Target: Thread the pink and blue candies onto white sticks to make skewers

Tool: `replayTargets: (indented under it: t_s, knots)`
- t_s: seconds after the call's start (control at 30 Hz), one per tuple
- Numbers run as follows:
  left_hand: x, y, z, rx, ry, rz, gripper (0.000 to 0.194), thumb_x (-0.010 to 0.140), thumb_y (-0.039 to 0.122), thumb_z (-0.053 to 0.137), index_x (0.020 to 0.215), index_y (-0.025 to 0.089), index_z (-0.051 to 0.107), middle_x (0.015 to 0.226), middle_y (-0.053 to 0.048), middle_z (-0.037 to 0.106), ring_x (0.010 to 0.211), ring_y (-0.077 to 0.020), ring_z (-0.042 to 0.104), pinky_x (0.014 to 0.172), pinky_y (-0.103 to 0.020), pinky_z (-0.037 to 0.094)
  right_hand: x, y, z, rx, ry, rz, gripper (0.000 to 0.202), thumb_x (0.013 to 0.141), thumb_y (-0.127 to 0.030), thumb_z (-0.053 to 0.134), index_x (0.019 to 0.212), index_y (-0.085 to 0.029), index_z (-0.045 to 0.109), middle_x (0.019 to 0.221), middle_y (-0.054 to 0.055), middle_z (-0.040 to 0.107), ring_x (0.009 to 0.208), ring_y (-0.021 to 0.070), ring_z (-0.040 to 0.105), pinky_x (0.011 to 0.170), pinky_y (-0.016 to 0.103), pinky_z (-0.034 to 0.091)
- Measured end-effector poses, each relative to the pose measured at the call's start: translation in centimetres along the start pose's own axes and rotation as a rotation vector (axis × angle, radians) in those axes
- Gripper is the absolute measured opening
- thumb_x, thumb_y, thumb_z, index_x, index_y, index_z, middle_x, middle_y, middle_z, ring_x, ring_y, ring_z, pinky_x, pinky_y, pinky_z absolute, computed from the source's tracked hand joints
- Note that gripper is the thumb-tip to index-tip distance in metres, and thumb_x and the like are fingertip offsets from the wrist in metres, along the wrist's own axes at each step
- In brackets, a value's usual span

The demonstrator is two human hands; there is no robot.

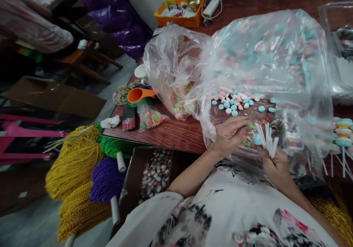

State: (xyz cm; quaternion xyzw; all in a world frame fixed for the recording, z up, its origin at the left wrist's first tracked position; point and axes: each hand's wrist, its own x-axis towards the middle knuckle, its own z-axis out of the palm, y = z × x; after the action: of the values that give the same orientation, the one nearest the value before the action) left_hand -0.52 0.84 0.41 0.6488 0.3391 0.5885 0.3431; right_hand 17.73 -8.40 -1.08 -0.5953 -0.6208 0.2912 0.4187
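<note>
My right hand point(275, 164) is closed around a bundle of short white sticks point(267, 139), their ends pointing up and away from me. A light-blue rounded piece point(257, 140) sits against the left side of the bundle. To the left, my left hand point(231, 134) is held low over the table with its fingers stretched out and partly curved. Small green pieces point(245, 141) lie by its fingertips, and red and orange rings point(267, 119) lie just beyond. Farther back, pink, white and blue candy-like pieces point(234, 101) spill from a large clear plastic bag point(271, 52).
A second clear bag point(176, 55) and a small bag of colourful pieces point(151, 118) lie leftward, beside an orange scoop point(139, 95). An orange bin point(179, 17) stands at the back. Yellow cord bundles point(74, 158) and an open cardboard box point(135, 177) are below the table edge.
</note>
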Motion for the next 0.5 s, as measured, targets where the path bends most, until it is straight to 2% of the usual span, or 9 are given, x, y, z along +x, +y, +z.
replayTargets:
  t_s: [0.1, 0.17, 0.23, 0.33, 0.43, 0.5]
  knots:
    - [-0.1, -0.4, -0.1, 0.075, -0.090, 0.079, 0.022, 0.096, 0.024, 0.063, 0.112, 0.019, 0.077, 0.116, -0.012, 0.077, 0.107, -0.0178, 0.074, 0.097, -0.034, 0.061, 0.1, 1.0, -0.4, -0.042, -0.062, 0.018, 0.012, 0.093, -0.024, 0.059, 0.088, -0.021, 0.069, 0.059, -0.003, 0.055, 0.053, 0.0140, 0.048, 0.055, 0.026, 0.039]
    - [-0.3, -0.7, 0.0, 0.053, -0.114, 0.030, 0.020, 0.096, 0.027, 0.063, 0.108, 0.019, 0.077, 0.115, -0.011, 0.078, 0.105, -0.0174, 0.075, 0.094, -0.033, 0.062, 0.1, 1.7, -0.9, -0.067, -0.092, 0.036, 0.011, 0.091, -0.024, 0.060, 0.092, -0.021, 0.071, 0.064, -0.002, 0.059, 0.055, 0.0142, 0.051, 0.056, 0.026, 0.040]
    - [-0.6, -1.1, 0.5, -0.028, -0.091, -0.078, 0.017, 0.094, 0.032, 0.067, 0.098, 0.020, 0.079, 0.108, -0.009, 0.079, 0.099, -0.0166, 0.075, 0.090, -0.032, 0.063, 0.1, 2.0, -1.1, -0.046, -0.059, 0.048, 0.010, 0.090, -0.025, 0.064, 0.083, -0.021, 0.069, 0.063, -0.002, 0.058, 0.054, 0.0129, 0.049, 0.055, 0.026, 0.039]
    - [-1.1, -1.4, 1.6, -0.247, 0.021, -0.355, 0.023, 0.088, 0.042, 0.074, 0.092, 0.020, 0.079, 0.099, -0.006, 0.080, 0.093, -0.0166, 0.076, 0.086, -0.032, 0.063, 0.0, 1.4, -0.2, 0.118, 0.063, 0.138, 0.035, 0.092, -0.029, 0.065, 0.060, -0.020, 0.053, 0.055, -0.004, 0.047, 0.051, 0.0108, 0.043, 0.052, 0.026, 0.036]
    - [-1.1, -1.3, 2.3, -0.509, 0.110, -0.625, 0.044, 0.079, 0.054, 0.080, 0.109, 0.022, 0.076, 0.098, -0.004, 0.079, 0.087, -0.0172, 0.076, 0.080, -0.032, 0.063, -0.2, 0.4, 1.4, 0.306, 0.086, 0.237, 0.041, 0.095, -0.032, 0.062, 0.058, -0.020, 0.047, 0.055, -0.004, 0.043, 0.050, 0.0100, 0.041, 0.049, 0.026, 0.034]
    - [-1.0, -1.0, 2.5, -0.595, 0.101, -0.703, 0.060, 0.074, 0.058, 0.083, 0.122, 0.024, 0.070, 0.099, -0.003, 0.079, 0.087, -0.0181, 0.076, 0.081, -0.032, 0.063, -0.2, 0.0, 2.0, 0.346, 0.058, 0.247, 0.037, 0.095, -0.033, 0.063, 0.061, -0.020, 0.051, 0.055, -0.003, 0.044, 0.049, 0.0099, 0.040, 0.048, 0.027, 0.032]
